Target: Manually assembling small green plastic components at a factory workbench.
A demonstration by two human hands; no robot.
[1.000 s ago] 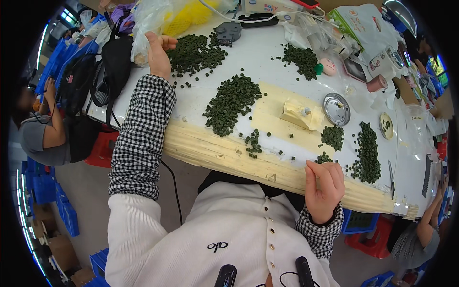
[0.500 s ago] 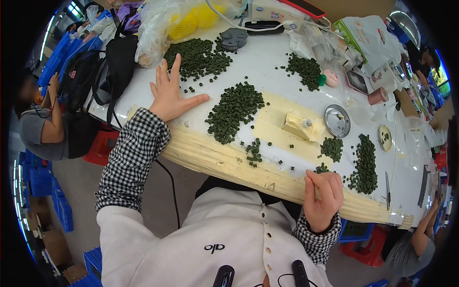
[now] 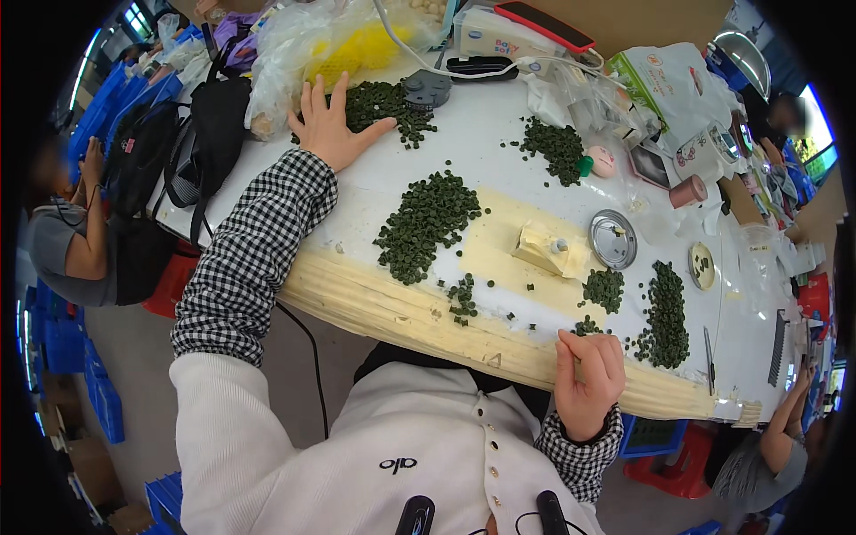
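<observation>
My left hand point(image 3: 332, 132) is open, fingers spread, at the near left side of a far pile of small dark green round pieces point(image 3: 382, 100), covering part of it. A larger pile of the same green pieces point(image 3: 426, 227) lies nearer to me, right of my left wrist. Close to the table's front edge, my right hand point(image 3: 588, 382) has thumb and fingertips pinched together; whatever they hold, if anything, is too small to make out. Just beyond its fingertips is a little cluster of green pieces point(image 3: 587, 327). A cream block with a small metal peg point(image 3: 551, 250) sits on a yellowish board point(image 3: 492, 245).
A round metal lid point(image 3: 613, 239) stands right of the block. More green pieces lie in a long heap point(image 3: 666, 316) and a far heap point(image 3: 553, 150). A thin pen-like tool point(image 3: 710, 361) rests at right. Bags point(image 3: 210, 134) line the left; a white cable point(image 3: 464, 78) crosses the back.
My left hand has moved away from me, from bare tabletop to the far pile, fingers still spread. The right hand keeps its pinch by the edge. The whole view has shifted slightly.
</observation>
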